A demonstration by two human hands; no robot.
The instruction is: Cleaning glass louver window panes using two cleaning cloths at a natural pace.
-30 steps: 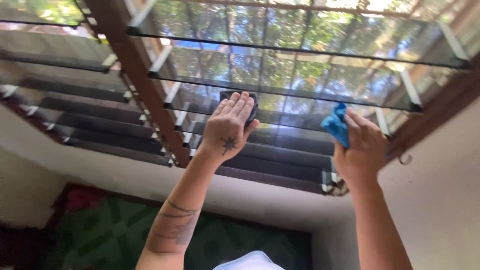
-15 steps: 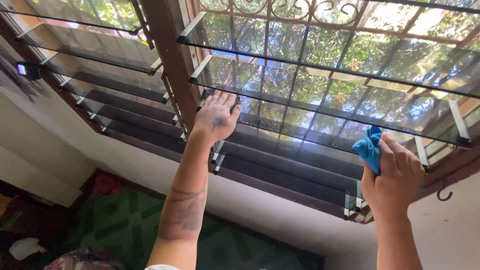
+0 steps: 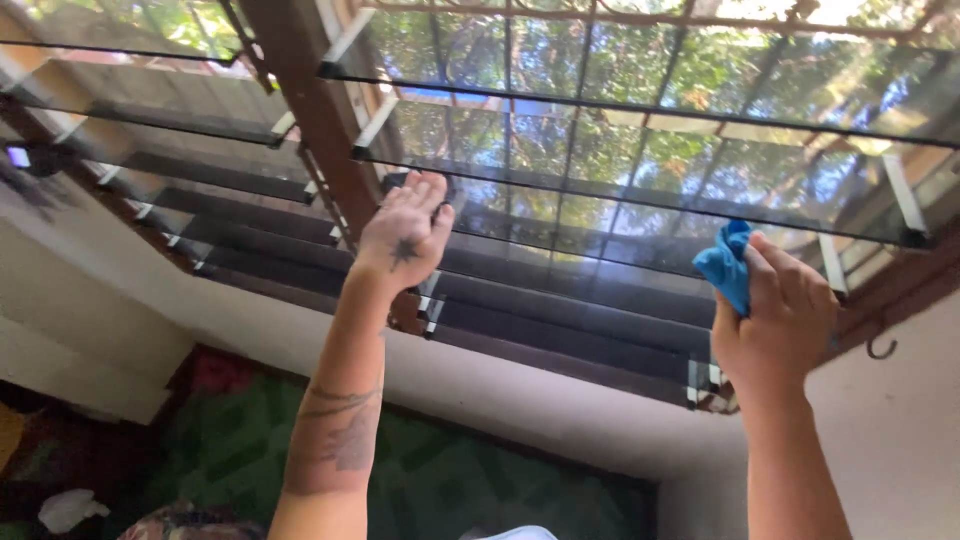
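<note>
Wiping underway: left hand pressed flat on dark pad against tinted glass louvre slat, right hand pinched crumpled blue cloth near slat's right end; judged next, a steady sweep rightward.

A small dark object under the left hand is almost wholly covered by the fingers, so its kind cannot be told. The blue cloth is bunched inside the right hand, most of it hidden by the fingers. Both forearms run out past the bottom edge. Above the hands, the upper glass louvre slats are cut off by the top and right edges. Below the left arm, the green patterned floor covering is blurred.
</note>
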